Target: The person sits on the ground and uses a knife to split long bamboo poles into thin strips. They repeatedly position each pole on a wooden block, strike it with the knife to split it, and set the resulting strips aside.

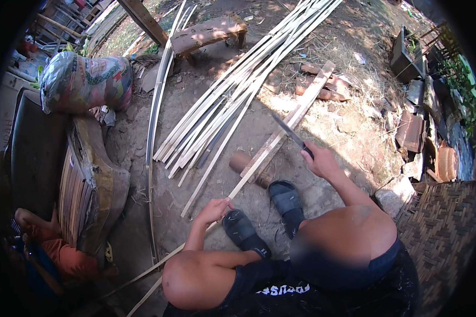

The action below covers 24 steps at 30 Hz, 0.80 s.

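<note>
My right hand (323, 162) is closed round the dark handle of a long-bladed knife (289, 130). Its blade points up and to the left, close to a narrow wooden board (318, 89) that slopes between my feet and the far side. Along this board lies a pale bamboo strip (247, 178). Near my left foot, my left hand (212, 211) pinches that strip, whose tail runs back past my left knee. A short round log (241, 161) supports the board's near part, and reddish bricks (334, 91) lie under its far end.
Many long split bamboo strips (217, 113) lie fanned on the dirt ahead, with more bent strips (158, 98) to their left. A low wooden bench (209, 35), a stuffed sack (87, 82) and a person's leg (71, 251) are leftward. A woven mat (441, 232) lies right.
</note>
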Motion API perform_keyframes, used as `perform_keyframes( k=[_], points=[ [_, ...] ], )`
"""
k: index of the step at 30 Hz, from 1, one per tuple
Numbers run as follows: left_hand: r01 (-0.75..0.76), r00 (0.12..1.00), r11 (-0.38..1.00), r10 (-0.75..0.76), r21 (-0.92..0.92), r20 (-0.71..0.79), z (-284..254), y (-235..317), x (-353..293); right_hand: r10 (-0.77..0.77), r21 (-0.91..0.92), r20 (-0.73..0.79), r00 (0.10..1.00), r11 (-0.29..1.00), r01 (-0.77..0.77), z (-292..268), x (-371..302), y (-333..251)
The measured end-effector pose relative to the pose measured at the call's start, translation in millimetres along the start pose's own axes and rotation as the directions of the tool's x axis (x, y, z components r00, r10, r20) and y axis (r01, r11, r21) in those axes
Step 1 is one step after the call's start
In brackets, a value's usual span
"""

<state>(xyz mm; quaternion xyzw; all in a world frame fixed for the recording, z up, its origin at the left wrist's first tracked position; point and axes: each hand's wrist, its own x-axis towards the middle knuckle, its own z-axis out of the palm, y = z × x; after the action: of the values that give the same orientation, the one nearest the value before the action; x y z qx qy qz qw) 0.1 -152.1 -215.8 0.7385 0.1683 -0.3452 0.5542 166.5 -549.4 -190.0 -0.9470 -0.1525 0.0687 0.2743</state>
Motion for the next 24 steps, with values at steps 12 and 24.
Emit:
perform_keyframes(
  k=[12, 24],
  points=[
    [0.038, 0.996, 0.994, -0.047, -0.105, -0.076, -3.1, -21.8, -7.9, -0.171, -0.02, 0.29, 0.942, 0.983, 0.185, 29.0, -33.4, -29.2],
    [-0.087, 0.986, 0.994, 0.076, -0.07, -0.151, 18.2, -3.6, -11.2, -0.228, 0.022, 0.266, 0.936, 0.973, 0.231, 35.2, -35.0, -22.4]
  ],
)
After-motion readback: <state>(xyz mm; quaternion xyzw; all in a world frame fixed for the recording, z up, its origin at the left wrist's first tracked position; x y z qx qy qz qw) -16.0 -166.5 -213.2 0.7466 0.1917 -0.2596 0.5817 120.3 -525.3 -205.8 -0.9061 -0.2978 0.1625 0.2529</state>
